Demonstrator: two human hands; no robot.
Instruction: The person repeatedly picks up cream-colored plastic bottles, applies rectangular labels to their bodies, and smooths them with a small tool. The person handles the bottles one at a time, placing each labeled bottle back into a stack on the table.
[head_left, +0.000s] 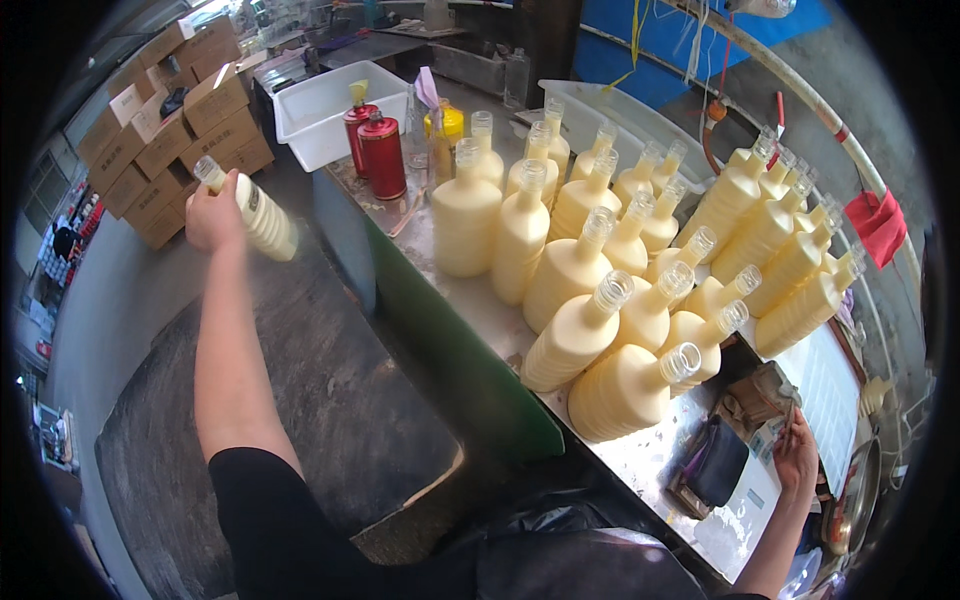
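My left hand (213, 218) is closed around the upper part of a cream-coated glass bottle (266, 222) with a clear neck. It holds the bottle tilted, out to the left over the dark board (230, 380). At the lower right, my right hand (797, 455) is closed, thumb and fingers together, beside a small worn carton (760, 395). What its fingers pinch is too small to make out. Between the hands, several cream bottles (620, 390) with clear necks stand upright in a cluster on the workbench (640, 460).
Two red bottles (383, 160) stand near a white plastic tub (345, 105) at the bench's far end. A yellow container (446, 125) is beside them. Cardboard boxes (215, 105) are stacked at the far left. A dark pouch (716, 462) lies near the carton. A curved pipe (830, 120) carries a red cloth (877, 225).
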